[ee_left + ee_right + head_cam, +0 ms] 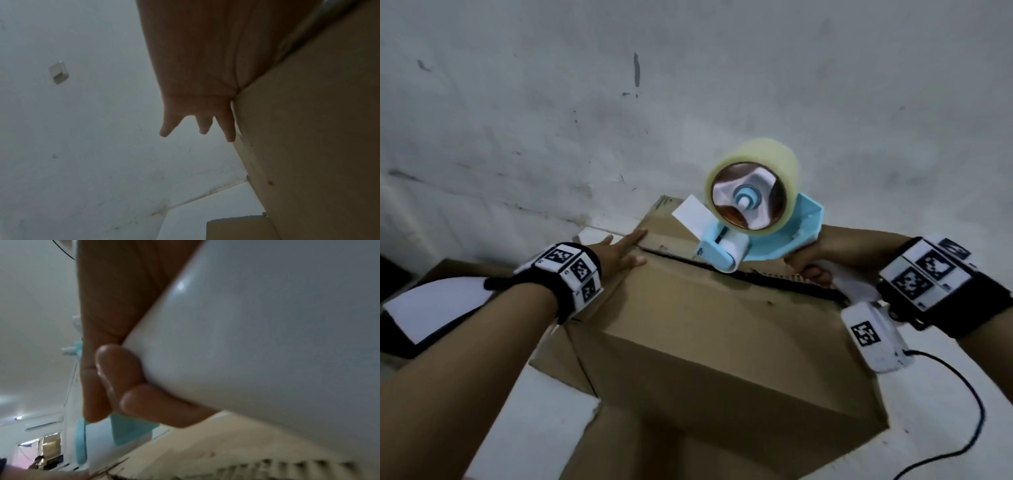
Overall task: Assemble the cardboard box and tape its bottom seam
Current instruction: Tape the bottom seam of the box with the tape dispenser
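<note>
Cardboard box (709, 329) stands on the pale floor, its two top flaps meeting at an untaped seam (739, 272). Blue tape dispenser (743, 236) sits on that seam with its clear roll upright. Right hand (811, 260) curls tight round the dispenser's white handle. Left hand (619, 251) presses flat on the flaps at the far corner, fingers straight and slightly spread.

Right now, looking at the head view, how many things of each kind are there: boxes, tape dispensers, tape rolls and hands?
Cardboard box: 1
Tape dispenser, blue and white: 1
Tape roll, clear: 1
Hands: 2, left hand flat on the box, right hand holding the dispenser's handle
Total: 5
</note>
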A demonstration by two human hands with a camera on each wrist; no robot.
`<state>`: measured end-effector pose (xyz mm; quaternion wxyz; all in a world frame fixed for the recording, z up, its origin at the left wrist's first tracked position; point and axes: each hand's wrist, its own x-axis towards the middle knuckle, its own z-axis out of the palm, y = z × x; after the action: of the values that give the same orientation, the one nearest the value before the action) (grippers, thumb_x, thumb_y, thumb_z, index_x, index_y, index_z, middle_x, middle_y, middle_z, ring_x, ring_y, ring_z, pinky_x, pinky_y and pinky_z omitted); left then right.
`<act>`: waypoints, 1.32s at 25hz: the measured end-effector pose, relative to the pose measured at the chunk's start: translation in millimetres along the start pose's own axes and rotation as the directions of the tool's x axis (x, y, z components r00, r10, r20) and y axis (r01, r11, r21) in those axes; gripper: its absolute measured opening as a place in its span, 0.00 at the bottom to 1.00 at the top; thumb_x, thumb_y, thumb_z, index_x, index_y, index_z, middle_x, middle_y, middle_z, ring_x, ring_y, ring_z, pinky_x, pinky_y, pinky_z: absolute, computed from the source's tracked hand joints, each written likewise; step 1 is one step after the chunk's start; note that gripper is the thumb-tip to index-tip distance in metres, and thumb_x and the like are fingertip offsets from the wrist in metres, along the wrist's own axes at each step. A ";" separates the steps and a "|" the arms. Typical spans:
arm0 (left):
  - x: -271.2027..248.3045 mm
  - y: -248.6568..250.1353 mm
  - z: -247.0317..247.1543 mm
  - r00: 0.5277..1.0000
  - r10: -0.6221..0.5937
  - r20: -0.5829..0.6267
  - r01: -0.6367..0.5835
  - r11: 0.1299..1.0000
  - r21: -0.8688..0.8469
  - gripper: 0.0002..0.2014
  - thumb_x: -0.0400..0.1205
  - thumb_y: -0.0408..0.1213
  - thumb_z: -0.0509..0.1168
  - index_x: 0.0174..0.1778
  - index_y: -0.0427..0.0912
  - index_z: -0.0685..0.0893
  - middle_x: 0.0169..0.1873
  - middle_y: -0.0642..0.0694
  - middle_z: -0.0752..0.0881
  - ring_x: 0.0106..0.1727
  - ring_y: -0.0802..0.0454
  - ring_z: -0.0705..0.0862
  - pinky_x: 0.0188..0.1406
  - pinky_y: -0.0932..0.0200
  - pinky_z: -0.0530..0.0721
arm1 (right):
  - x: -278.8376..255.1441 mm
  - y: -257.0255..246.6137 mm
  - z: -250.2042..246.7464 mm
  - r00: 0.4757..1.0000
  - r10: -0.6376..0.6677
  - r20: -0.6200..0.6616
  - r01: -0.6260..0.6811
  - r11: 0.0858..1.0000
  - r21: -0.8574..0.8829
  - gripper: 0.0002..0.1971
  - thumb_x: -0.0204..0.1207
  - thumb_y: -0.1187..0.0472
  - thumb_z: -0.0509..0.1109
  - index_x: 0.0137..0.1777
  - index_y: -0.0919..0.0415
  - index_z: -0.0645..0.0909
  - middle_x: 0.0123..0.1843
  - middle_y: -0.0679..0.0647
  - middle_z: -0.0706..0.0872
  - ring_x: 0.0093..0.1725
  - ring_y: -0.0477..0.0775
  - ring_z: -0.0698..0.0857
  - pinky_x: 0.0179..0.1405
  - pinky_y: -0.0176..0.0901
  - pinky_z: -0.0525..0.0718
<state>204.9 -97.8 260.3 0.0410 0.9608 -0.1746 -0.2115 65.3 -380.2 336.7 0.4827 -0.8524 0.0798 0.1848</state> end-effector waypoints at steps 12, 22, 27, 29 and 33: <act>-26.0 42.6 -1.8 0.973 -0.214 -0.086 0.229 0.939 0.256 0.29 0.84 0.59 0.43 0.78 0.66 0.36 0.84 0.50 0.42 0.84 0.44 0.39 0.76 0.26 0.41 | -63.9 82.6 -72.4 0.997 0.042 -0.068 -0.043 0.999 -0.005 0.12 0.56 0.74 0.70 0.23 0.61 0.70 0.14 0.50 0.67 0.14 0.44 0.64 0.14 0.33 0.63; -88.8 130.7 -32.7 0.999 0.025 -0.039 -0.033 0.977 -0.209 0.26 0.88 0.43 0.45 0.82 0.48 0.47 0.83 0.48 0.48 0.84 0.51 0.50 0.80 0.60 0.49 | -33.6 132.3 -63.3 0.997 -0.014 -0.077 0.032 0.969 0.244 0.09 0.52 0.72 0.67 0.28 0.62 0.70 0.17 0.51 0.68 0.16 0.44 0.63 0.17 0.34 0.59; -66.6 180.7 7.9 0.994 -0.052 0.098 0.062 0.993 -0.102 0.24 0.89 0.38 0.40 0.82 0.40 0.48 0.83 0.43 0.46 0.84 0.46 0.48 0.70 0.63 0.48 | -29.8 137.4 -67.2 0.997 -0.045 -0.055 0.056 0.975 0.217 0.07 0.53 0.70 0.68 0.29 0.64 0.73 0.17 0.52 0.69 0.16 0.45 0.65 0.16 0.35 0.62; -62.0 191.3 18.7 0.993 -0.084 0.089 0.085 0.996 -0.012 0.26 0.89 0.43 0.40 0.82 0.41 0.46 0.83 0.42 0.44 0.84 0.46 0.45 0.68 0.62 0.44 | -29.4 139.5 -67.0 0.997 -0.057 -0.050 0.067 0.972 0.224 0.06 0.53 0.71 0.68 0.28 0.64 0.73 0.16 0.52 0.70 0.15 0.45 0.65 0.16 0.35 0.62; -54.0 193.1 36.8 0.991 -0.098 0.095 0.085 0.987 0.135 0.34 0.86 0.52 0.45 0.82 0.39 0.41 0.83 0.41 0.41 0.84 0.41 0.40 0.83 0.48 0.42 | -25.7 144.9 -61.2 0.993 -0.082 -0.086 0.103 0.951 0.290 0.07 0.53 0.72 0.67 0.28 0.64 0.72 0.17 0.53 0.69 0.16 0.45 0.63 0.17 0.36 0.59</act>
<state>82.1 -259.6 277.5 -0.0405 0.9564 -0.1454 -0.2499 10.6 -508.9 260.3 0.6088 -0.7801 0.0837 0.1169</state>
